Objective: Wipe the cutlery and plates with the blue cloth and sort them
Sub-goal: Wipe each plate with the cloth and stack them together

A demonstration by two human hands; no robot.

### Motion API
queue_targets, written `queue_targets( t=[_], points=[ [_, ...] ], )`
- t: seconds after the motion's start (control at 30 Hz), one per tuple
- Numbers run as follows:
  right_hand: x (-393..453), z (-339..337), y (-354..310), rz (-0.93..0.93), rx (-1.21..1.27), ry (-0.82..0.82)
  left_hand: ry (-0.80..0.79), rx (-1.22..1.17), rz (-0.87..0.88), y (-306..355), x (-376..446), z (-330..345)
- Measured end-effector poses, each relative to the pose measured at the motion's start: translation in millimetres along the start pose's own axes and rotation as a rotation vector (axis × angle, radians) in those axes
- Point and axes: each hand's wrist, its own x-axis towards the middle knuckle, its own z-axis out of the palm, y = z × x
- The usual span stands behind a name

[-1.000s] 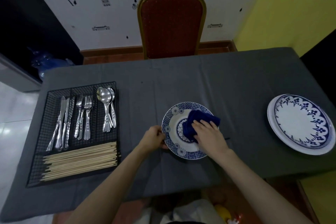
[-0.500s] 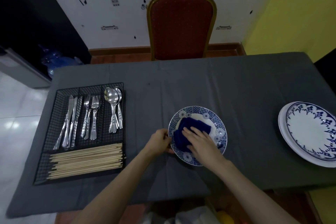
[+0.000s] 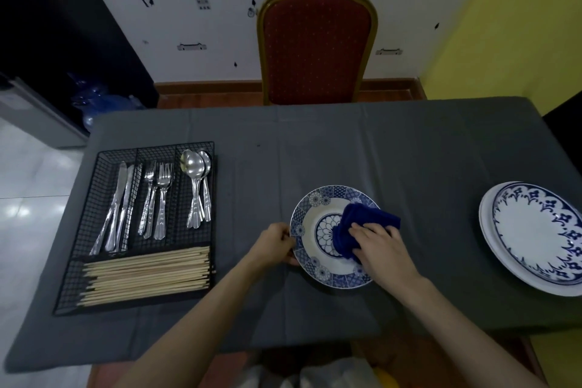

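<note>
Both hands work at the small patterned plate (image 3: 316, 231) near the front middle of the grey-covered worktop (image 3: 393, 154). Left hand (image 3: 274, 246) pinches the plate's left rim, fingers curled over the edge. Right hand (image 3: 379, 247) presses the bunched blue cloth (image 3: 362, 220) onto the plate's right half, fingers bent over the fabric and gripping it. At the left sits a black wire tray (image 3: 104, 302): knives (image 3: 118, 208), forks (image 3: 157, 198) and spoons (image 3: 196, 186) lie in three separate rear compartments, chopsticks (image 3: 145, 277) stacked across the front one. Two larger stacked plates (image 3: 535, 233) rest well apart at the right edge. A red chair (image 3: 316, 41) stands behind
</note>
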Motion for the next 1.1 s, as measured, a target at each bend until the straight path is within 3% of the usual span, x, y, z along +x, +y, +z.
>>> queue_targets(
  t=[0.23, 0.5, 0.77, 0.93, 1.1],
  points=[
    [-11, -2, -31, -0.186, 0.126, -0.109, 0.006, 0.003, -0.005, 2, 0, 1],
    [31, 4, -42, -0.094, 0.138, -0.043, 0.004, 0.010, -0.023, 4, 0, 0],
    [27, -2, -22, 0.022, -0.014, 0.002, -0.007, 0.033, -0.035, 9, -4, -3],
    [-10, -13, 4, -0.051, -0.070, -0.062, -0.053, 0.016, -0.021, 11, -7, -5],
    [-24, -13, -9, -0.142, 0.081, -0.101, -0.141, -0.003, 0.048, 16, -18, -8]
  ],
)
